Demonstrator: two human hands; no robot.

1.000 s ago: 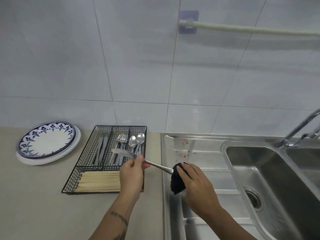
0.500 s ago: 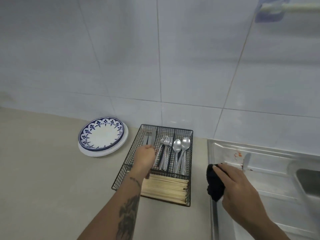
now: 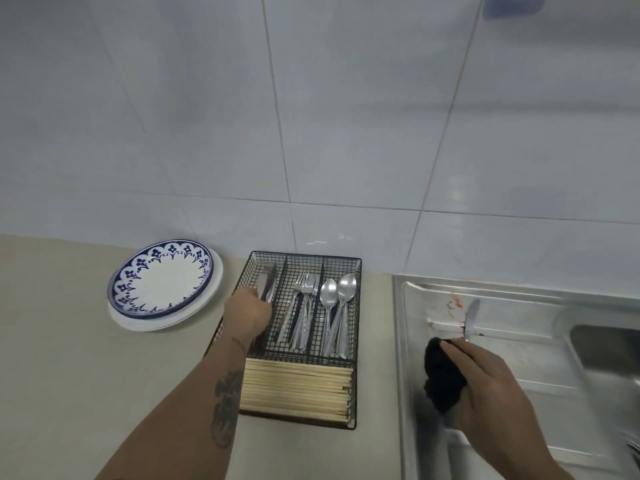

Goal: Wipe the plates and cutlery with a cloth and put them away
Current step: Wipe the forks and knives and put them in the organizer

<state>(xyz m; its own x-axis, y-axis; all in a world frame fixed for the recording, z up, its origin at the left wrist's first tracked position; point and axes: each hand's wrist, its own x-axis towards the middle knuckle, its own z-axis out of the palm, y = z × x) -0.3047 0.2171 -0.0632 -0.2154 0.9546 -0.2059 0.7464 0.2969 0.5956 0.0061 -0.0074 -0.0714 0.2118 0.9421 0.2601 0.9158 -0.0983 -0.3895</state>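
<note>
A black wire cutlery tray sits on the beige counter. My left hand reaches into its left compartment, fingers closed around the handle of a table knife that lies among other knives. Forks fill the middle compartment, two spoons the right one, and chopsticks the front section. Over the steel drainboard, my right hand grips a bunched black cloth. Another knife lies on the drainboard beside red stains. A blue-patterned plate tops a stack left of the tray.
The sink basin opens at the right edge. More cutlery shows blurred at the lower right corner. White wall tiles rise behind the counter. Bare beige counter stretches to the left of my left arm.
My left hand carried the wiped knife from over the drainboard to the tray's left compartment and lowered it in. My right hand kept the cloth. The view swung left.
</note>
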